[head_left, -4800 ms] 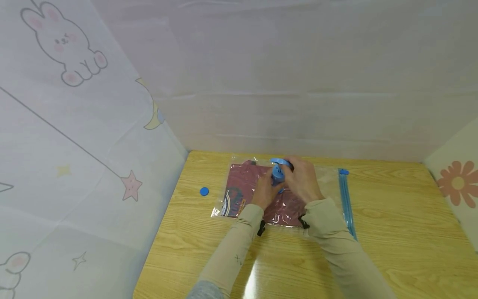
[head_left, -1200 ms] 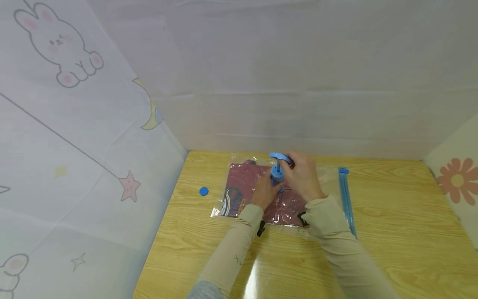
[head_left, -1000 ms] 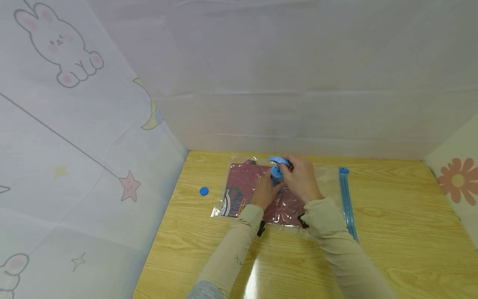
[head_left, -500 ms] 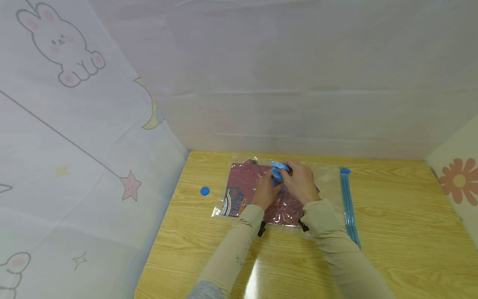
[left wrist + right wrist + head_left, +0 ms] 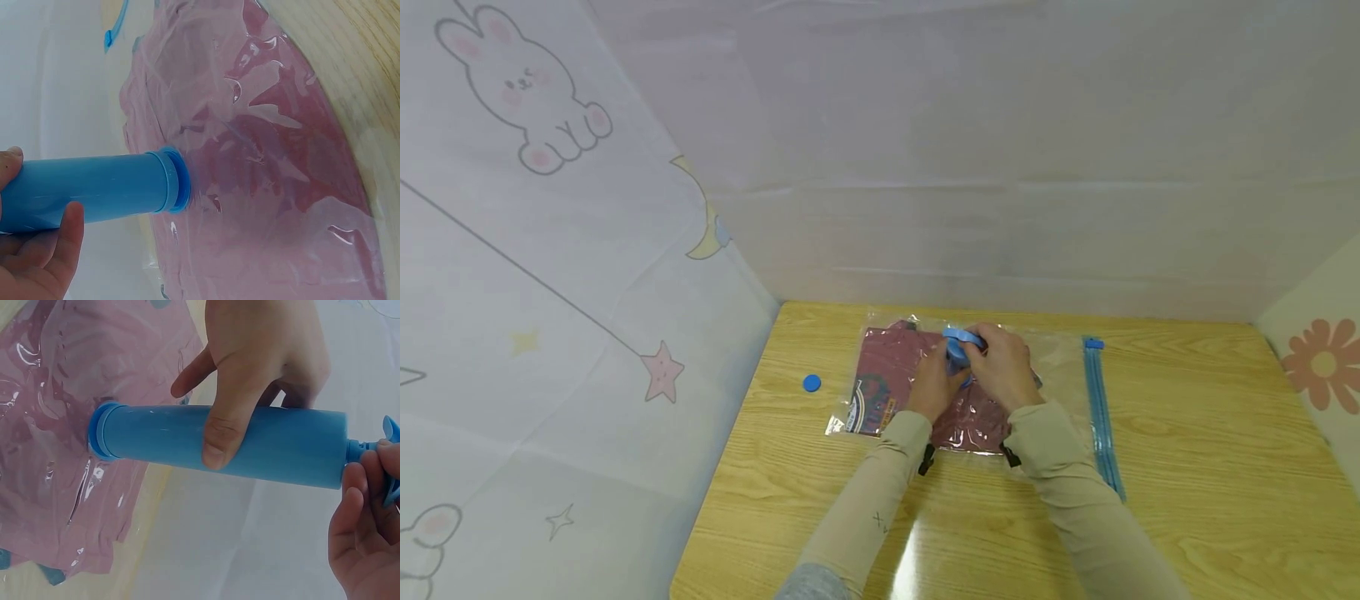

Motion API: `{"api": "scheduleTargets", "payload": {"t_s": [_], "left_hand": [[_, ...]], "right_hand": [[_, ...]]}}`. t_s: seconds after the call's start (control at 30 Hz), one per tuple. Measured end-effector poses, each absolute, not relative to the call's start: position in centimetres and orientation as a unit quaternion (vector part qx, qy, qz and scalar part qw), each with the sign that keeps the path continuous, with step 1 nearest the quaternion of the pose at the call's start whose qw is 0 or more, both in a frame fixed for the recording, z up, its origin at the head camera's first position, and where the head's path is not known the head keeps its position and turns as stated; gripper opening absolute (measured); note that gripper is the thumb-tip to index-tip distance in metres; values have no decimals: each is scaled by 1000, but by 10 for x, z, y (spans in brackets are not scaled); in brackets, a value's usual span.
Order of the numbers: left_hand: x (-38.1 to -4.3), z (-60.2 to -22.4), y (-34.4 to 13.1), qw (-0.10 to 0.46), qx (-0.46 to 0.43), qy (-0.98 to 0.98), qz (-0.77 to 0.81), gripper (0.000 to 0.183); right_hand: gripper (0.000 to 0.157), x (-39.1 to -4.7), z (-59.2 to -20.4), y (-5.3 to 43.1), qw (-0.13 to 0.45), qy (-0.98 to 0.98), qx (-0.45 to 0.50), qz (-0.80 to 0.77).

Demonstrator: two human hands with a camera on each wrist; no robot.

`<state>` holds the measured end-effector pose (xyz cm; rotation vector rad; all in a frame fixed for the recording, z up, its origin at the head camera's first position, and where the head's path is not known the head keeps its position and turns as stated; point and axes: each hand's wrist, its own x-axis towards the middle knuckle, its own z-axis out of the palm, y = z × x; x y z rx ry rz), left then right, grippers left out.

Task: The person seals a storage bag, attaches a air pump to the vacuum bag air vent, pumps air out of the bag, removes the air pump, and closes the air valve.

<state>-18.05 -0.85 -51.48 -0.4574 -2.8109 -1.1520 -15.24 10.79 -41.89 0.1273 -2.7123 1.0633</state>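
A blue hand pump stands on the round blue valve of a clear vacuum storage bag. Inside the bag lies a folded maroon garment with a printed patch. My left hand grips the pump barrel, thumb across it in the right wrist view. At the top end, my right hand holds the pump handle with curled fingers. The handle sits close to the barrel, with only a short piece of rod showing in the right wrist view.
A round blue cap lies on the wooden table, left of the bag. Along the bag's right end runs a blue zip strip with a slider at its far end. Printed cloth walls enclose the table's back and sides.
The right hand has pushed the pump handle from its raised position down against the barrel, and it stays low over the last half second. The left hand and the bag have hardly moved.
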Motion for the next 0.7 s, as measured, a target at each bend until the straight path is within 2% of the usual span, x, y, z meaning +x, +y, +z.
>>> {"api": "scheduleTargets", "payload": {"t_s": [0.37,0.7], "left_hand": [[-182,-520,-7,49,-150,-916,-368,47],[-182,-519,-5,44,-142,-916,-374,49]], "right_hand": [[24,-151,-420,109,101,-929,48,352],[20,-151,-415,110,130,-918,61,370]]}}
